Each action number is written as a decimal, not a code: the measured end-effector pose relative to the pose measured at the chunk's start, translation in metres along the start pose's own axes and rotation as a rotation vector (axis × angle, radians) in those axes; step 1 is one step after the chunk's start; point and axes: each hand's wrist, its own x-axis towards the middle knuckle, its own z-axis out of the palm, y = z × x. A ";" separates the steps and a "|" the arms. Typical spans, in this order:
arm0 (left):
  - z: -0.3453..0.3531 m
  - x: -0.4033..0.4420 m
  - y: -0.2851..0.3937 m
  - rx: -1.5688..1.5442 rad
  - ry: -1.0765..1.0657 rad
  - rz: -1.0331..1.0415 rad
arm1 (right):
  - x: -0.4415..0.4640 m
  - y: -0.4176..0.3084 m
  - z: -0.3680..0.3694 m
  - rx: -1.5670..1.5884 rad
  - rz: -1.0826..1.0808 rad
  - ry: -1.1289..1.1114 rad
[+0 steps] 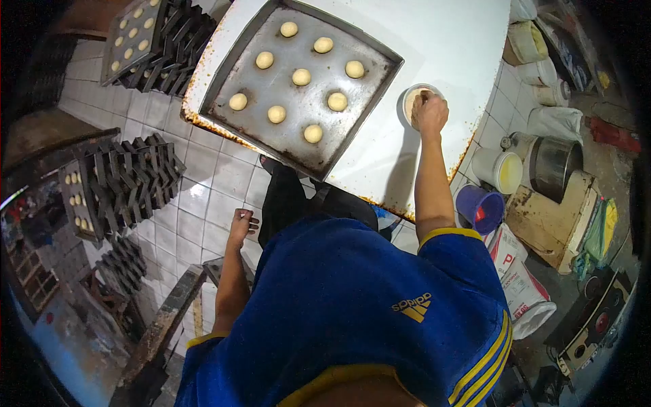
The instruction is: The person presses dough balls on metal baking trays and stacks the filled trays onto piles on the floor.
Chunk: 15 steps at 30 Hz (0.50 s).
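On the white table (pixel 461 41) lies a square metal tray (pixel 288 146) with several round dough balls (pixel 301 76) spaced apart. To the right of the tray is a small round tub (pixel 410 102) with pale contents. My right hand (pixel 430 113) is over this tub, fingers pointing down into it; the fingertips and anything between them are hidden. My left hand (pixel 243 224) hangs beside my body below the table's edge, fingers loosely curled but apart, with nothing in it.
Stacked trays with dough balls stand at the upper left (pixel 129 41) and left (pixel 80 200). Right of the table are buckets (pixel 498 169), a purple tub (pixel 479 207), a large metal pot (pixel 556 163) and a white sack (pixel 519 278) on the floor.
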 end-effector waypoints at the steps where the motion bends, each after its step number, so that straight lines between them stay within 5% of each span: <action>1: -0.003 0.000 0.001 -0.002 0.011 -0.006 | 0.001 -0.002 0.002 -0.013 -0.041 0.014; 9: 0.005 -0.013 -0.004 -0.045 0.013 -0.016 | -0.005 0.003 -0.017 0.047 -0.009 0.013; 11: 0.002 -0.013 -0.006 -0.068 0.024 -0.016 | -0.003 -0.007 -0.024 0.438 0.238 -0.077; 15: 0.005 -0.013 -0.008 -0.057 0.042 -0.059 | 0.004 -0.037 -0.008 0.866 0.089 -0.137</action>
